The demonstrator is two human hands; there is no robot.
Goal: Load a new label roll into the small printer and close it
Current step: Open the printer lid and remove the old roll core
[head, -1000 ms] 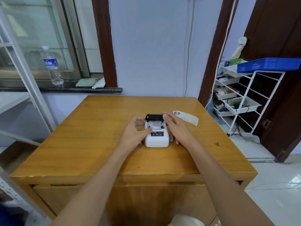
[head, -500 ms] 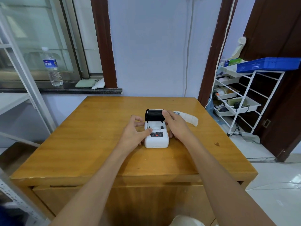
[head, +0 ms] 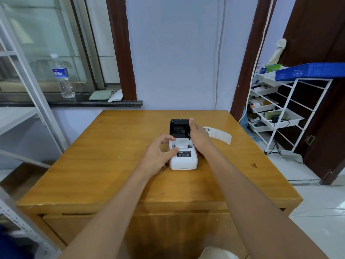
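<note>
Hidden behind right hand [head: 198,136]: printer's [head: 183,159] right side. Panel text too small. Blue tray [head: 309,71] cut off.

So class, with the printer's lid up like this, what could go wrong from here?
1. The right hand holds the raised black lid; forcing it further back could strain the hinge.
2. The label roll lies loose behind that hand, so a sweep might knock it.
3. The left hand braces the printer lightly; it might slide.

Bare wooden table [head: 104,165] lies open left of and in front of the printer [head: 183,156]; both hands flank it, its raised black lid [head: 179,128] blocks behind, label strip [head: 219,135] lies right
</note>
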